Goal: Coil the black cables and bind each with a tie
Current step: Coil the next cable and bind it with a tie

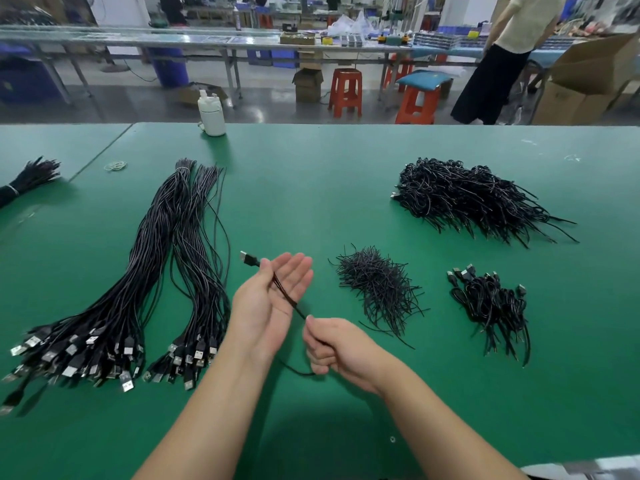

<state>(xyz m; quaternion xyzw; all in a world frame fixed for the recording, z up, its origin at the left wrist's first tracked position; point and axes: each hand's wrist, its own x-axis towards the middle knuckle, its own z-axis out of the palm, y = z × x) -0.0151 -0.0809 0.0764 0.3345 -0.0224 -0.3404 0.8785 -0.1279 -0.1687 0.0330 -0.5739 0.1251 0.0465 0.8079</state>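
Note:
My left hand [273,303] is palm up with its fingers straight, and its thumb pins a black cable [285,294] against the palm. The cable's USB plug [248,258] sticks out past the thumb. From the palm the cable runs down to my right hand [337,351], which grips it with curled fingers; a loop hangs below that fist. Two long bundles of straight cables [156,271] lie on the left with their plugs toward me. A heap of black ties [379,289] sits just right of my hands. Coiled, bound cables form a small pile [491,306] and a large one [478,199].
The green table [311,174] carries a white bottle [211,114] at its far edge, loose rubber bands [116,165] and another tied cable bundle [27,178] at far left. Beyond stand red stools, benches, cardboard boxes and a person [509,57].

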